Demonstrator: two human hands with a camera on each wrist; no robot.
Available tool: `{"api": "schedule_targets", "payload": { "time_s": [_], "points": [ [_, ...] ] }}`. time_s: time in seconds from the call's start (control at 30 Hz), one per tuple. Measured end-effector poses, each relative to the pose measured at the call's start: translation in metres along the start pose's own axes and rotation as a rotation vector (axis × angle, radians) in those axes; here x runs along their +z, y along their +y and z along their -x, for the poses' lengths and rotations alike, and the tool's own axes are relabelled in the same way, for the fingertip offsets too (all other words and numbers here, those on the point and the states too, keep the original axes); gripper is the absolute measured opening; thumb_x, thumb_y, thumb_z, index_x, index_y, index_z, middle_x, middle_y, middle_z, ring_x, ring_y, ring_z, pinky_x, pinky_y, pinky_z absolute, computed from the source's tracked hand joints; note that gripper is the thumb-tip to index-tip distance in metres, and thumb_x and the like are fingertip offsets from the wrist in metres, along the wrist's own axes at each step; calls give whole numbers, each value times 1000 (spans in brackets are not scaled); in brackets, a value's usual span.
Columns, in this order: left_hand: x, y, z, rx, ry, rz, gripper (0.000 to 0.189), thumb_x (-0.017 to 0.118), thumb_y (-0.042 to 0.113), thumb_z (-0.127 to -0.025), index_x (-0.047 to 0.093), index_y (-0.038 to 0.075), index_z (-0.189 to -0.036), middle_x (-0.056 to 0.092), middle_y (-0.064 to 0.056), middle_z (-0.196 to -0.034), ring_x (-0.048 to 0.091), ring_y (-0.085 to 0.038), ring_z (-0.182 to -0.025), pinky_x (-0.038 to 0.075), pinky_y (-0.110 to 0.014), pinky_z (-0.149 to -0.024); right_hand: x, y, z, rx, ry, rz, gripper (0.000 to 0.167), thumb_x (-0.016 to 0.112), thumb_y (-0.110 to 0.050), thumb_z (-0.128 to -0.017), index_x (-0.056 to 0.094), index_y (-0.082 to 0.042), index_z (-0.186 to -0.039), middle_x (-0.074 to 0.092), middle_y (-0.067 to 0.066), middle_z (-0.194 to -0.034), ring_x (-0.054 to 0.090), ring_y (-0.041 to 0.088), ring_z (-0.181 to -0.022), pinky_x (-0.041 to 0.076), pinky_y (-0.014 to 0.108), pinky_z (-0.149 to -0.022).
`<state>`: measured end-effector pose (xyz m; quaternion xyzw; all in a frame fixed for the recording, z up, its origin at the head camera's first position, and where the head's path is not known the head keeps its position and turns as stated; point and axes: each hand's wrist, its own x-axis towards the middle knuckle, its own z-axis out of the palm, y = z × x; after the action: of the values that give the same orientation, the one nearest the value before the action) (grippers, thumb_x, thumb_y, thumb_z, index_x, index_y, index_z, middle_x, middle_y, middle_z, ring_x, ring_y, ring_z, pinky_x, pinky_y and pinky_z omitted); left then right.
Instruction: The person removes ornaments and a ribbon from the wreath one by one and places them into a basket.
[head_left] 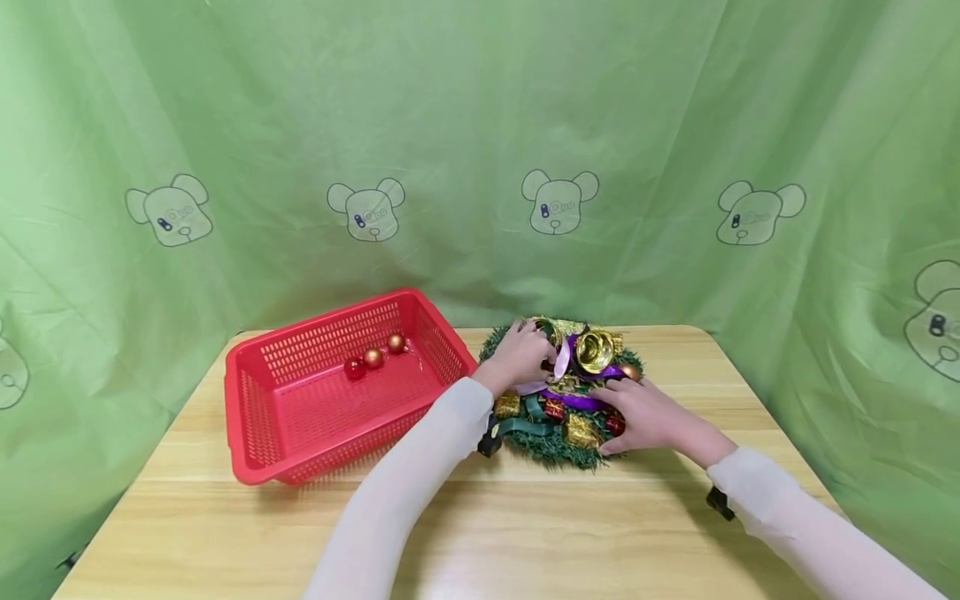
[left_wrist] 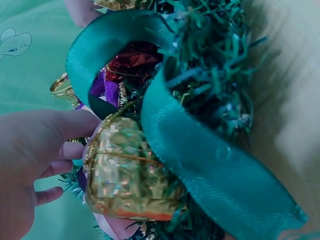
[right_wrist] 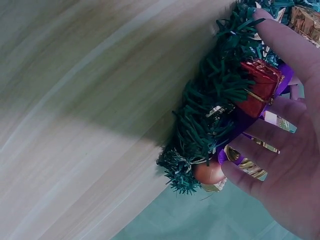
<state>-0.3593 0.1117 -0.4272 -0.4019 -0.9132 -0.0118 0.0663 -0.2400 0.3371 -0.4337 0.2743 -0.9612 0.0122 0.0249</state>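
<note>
A green tinsel wreath lies on the table, decked with purple, pink and green ribbon, gold bells and small wrapped boxes. My left hand reaches over its left part with bent fingers, beside a pink ribbon. In the left wrist view the thumb reaches behind a gold box, and the fingertips are hidden. A wide green ribbon loops in front. My right hand rests spread over the wreath's right side, near a red box and an orange-gold ball.
A red perforated basket stands to the left on the wooden table. Inside it lie a red ball and two gold balls. A green curtain with bear-head prints hangs behind and at both sides.
</note>
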Motion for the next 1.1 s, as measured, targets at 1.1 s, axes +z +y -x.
{"api": "schedule_targets", "payload": {
  "time_s": [1.1],
  "points": [
    [6, 5, -19, 139, 153, -294, 13, 69, 31, -90, 73, 30, -102, 48, 0, -136, 44, -24, -127, 29, -55, -119, -1, 1, -3, -36, 10, 32, 89, 87, -60, -67, 64, -3, -132, 68, 15, -117, 65, 37, -108, 49, 65, -93]
  ]
}}
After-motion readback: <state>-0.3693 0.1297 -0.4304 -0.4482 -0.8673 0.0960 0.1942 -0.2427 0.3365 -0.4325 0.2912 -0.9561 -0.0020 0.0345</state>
